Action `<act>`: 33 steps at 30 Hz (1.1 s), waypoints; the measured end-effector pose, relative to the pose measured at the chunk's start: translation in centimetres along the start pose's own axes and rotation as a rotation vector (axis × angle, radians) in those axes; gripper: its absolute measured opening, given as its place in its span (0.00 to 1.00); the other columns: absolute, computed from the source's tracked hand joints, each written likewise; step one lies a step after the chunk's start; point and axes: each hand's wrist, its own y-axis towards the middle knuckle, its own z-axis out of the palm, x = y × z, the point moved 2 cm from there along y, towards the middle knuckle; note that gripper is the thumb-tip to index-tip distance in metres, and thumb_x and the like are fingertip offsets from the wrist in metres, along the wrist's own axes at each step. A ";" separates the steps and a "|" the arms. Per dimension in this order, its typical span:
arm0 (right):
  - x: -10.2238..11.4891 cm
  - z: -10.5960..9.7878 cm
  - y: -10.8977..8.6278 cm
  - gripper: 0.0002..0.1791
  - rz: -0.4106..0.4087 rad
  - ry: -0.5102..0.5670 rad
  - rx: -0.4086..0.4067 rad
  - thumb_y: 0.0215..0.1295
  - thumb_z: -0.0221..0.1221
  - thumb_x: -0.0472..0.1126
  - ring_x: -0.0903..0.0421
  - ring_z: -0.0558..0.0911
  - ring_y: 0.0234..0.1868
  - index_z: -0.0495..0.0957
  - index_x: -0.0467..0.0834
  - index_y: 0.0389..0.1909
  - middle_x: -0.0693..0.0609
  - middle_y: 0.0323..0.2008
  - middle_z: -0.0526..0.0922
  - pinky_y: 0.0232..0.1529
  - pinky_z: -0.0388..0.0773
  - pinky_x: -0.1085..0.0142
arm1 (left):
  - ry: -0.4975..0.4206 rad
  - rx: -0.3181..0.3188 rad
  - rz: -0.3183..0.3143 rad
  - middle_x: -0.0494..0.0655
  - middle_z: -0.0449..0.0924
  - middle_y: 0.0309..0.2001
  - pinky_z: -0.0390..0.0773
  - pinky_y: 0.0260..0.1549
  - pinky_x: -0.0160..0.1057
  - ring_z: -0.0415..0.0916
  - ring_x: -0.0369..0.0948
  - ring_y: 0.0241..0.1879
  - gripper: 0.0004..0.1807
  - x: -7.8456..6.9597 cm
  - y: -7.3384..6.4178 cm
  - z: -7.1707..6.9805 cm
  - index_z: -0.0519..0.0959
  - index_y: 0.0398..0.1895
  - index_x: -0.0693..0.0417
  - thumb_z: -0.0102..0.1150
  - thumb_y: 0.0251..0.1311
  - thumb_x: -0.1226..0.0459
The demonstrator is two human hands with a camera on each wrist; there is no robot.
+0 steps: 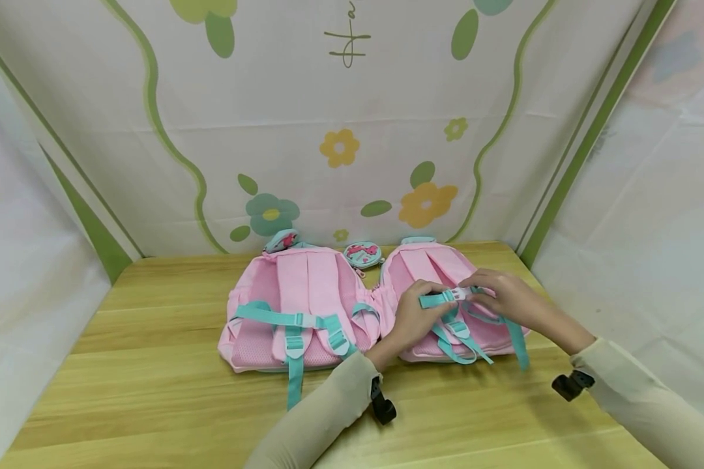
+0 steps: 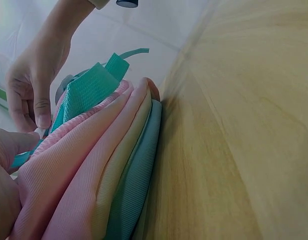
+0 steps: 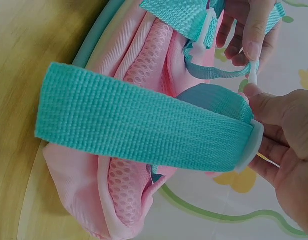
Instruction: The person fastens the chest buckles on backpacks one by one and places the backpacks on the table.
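A pink backpack point(image 1: 392, 296) lies back panel up on the right, its teal chest strap point(image 1: 437, 300) raised over the shoulder straps. My left hand point(image 1: 413, 316) pinches this strap's white buckle point(image 1: 461, 294) from the left, thumb underneath. On the other side, my right hand point(image 1: 507, 299) grips the buckle's right end. In the right wrist view the fingertips of both hands meet at the buckle point(image 3: 253, 75), whose halves are in line. A loose teal strap end point(image 3: 138, 120) hangs from a white slider point(image 3: 251, 145) beside my right hand point(image 3: 294, 145).
Close on the left lies a second pink backpack point(image 1: 258, 345), its chest strap point(image 1: 276, 317) fastened across. A round teal pouch point(image 1: 362, 254) with a pink picture sits between the bags at the back. Behind the wooden table point(image 1: 123, 365) stands a flower-printed cloth wall point(image 1: 258, 143).
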 end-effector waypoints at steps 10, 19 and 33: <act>0.4 0.4 0.1 0.15 -0.105 -0.048 -0.063 0.53 0.72 0.27 0.56 0.86 0.37 0.87 0.41 0.42 0.50 0.39 0.87 0.34 0.83 0.66 | 0.155 -0.005 0.033 0.44 0.84 0.43 0.76 0.46 0.26 0.77 0.31 0.42 0.13 -0.1 0.0 0.1 0.87 0.46 0.51 0.73 0.60 0.59; 0.7 0.6 0.1 0.15 -0.133 -0.045 -0.081 0.52 0.72 0.26 0.55 0.86 0.36 0.86 0.40 0.41 0.50 0.39 0.87 0.33 0.83 0.65 | 0.166 -0.010 0.022 0.43 0.84 0.43 0.75 0.46 0.26 0.77 0.31 0.43 0.11 -0.1 0.0 0.2 0.87 0.45 0.51 0.72 0.60 0.59; 0.3 1.0 0.1 0.16 -0.153 -0.018 -0.095 0.51 0.71 0.23 0.55 0.85 0.36 0.85 0.39 0.41 0.49 0.39 0.86 0.33 0.82 0.67 | 0.168 -0.016 0.052 0.44 0.84 0.43 0.75 0.46 0.25 0.78 0.31 0.43 0.11 0.0 0.0 0.2 0.86 0.44 0.51 0.72 0.60 0.59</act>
